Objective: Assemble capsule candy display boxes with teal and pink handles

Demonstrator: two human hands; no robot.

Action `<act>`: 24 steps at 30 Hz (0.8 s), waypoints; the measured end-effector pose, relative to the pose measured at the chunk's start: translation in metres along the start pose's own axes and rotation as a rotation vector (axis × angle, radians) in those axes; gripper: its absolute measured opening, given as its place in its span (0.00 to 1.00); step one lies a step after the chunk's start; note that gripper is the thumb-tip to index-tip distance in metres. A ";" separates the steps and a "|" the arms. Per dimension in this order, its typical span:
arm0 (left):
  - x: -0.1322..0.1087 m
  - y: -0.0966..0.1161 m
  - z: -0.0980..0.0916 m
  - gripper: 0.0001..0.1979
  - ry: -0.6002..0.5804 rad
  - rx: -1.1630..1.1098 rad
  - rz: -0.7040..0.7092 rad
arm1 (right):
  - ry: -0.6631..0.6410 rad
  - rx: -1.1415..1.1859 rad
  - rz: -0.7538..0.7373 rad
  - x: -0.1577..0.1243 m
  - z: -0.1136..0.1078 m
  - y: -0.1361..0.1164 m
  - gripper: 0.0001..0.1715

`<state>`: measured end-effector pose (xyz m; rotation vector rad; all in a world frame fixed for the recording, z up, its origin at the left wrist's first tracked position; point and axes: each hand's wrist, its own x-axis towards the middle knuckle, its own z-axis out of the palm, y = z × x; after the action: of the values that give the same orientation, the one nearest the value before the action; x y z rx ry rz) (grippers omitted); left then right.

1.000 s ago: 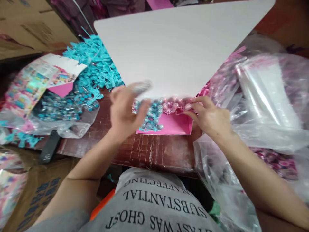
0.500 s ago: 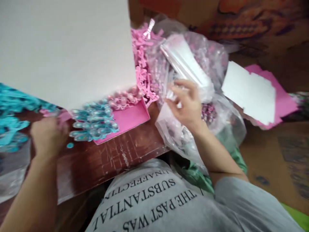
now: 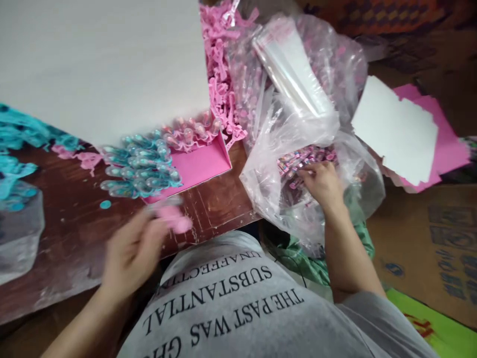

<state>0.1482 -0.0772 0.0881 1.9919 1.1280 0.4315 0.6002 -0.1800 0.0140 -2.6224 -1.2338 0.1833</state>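
My left hand [image 3: 136, 246] is closed on a pink plastic piece [image 3: 174, 219], blurred by motion, over the table's front edge. My right hand [image 3: 323, 185] reaches into a clear plastic bag [image 3: 261, 171], its fingertips pinched among small shiny pink pieces [image 3: 294, 161]. What lies between those fingertips is too small to make out. Beyond my left hand, a pink box [image 3: 201, 166] holds rows of blue pieces with clear rounded tops [image 3: 141, 166] and similar pink ones [image 3: 190, 130].
A large white board [image 3: 104, 64] covers the back left. Pink plastic pieces [image 3: 221, 74] heap along its right edge, turquoise ones [image 3: 22, 129] at left. Clear wrappers [image 3: 294, 69] lie on the bag. White and pink card sheets [image 3: 395, 129] sit at right. A blue disc [image 3: 105, 204] lies on the brown table [image 3: 78, 238].
My left hand has come right and nearer to me, with the pink piece now showing in it. My right hand has moved from over the bag's wrappers down into its opening.
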 end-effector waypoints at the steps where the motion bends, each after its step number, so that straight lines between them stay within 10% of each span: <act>1: 0.002 0.007 0.011 0.13 -0.009 -0.079 -0.038 | 0.032 0.050 -0.031 -0.005 -0.004 -0.008 0.22; 6: 0.042 0.019 0.066 0.15 -0.210 -0.460 -0.101 | -0.164 0.448 -0.635 -0.041 -0.023 -0.076 0.17; 10: 0.053 0.021 0.074 0.12 -0.252 -0.437 -0.056 | -0.305 0.569 -0.994 -0.053 -0.019 -0.121 0.14; 19: 0.053 0.019 0.065 0.11 -0.319 -0.467 -0.072 | -0.295 0.629 -1.158 -0.044 -0.008 -0.122 0.17; 24: 0.053 0.019 0.075 0.13 -0.095 -0.210 0.109 | -0.331 0.586 -0.953 -0.051 -0.005 -0.135 0.15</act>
<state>0.2348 -0.0737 0.0510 1.8740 0.8806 0.4857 0.4690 -0.1373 0.0556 -1.3638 -1.9993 0.6761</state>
